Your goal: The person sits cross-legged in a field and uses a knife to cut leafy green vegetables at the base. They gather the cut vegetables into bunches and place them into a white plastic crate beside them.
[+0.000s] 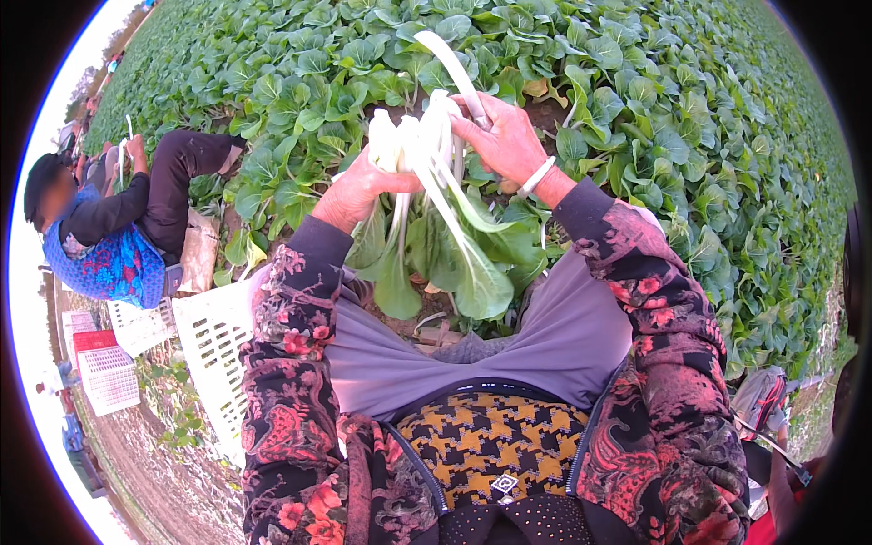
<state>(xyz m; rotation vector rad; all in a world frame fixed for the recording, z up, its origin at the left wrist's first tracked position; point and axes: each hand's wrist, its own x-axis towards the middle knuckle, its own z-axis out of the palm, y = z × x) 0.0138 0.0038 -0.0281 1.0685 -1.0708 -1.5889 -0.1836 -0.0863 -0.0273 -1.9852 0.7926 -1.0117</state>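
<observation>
My left hand (371, 184) is closed around a bunch of bok choy (409, 146), its white stem bases up and its green leaves hanging down between my knees. On the bunch's right side, my right hand (501, 136) grips a pale curved tool (458, 71) that looks like a knife blade; its far end points up and to the left. My right thumb and fingers lie against the stems, and the tool's lower part is hidden by the hand. Both hands are bare, with a white band (537, 176) on the right wrist.
Dense rows of leafy greens (654, 136) spread ahead and to the right. A white slotted plastic crate (211, 340) stands close at my left. Beyond it sits a co-worker (109, 231) holding a similar pale tool (122, 160). More crates (105, 378) lie behind, beside bare soil (157, 484).
</observation>
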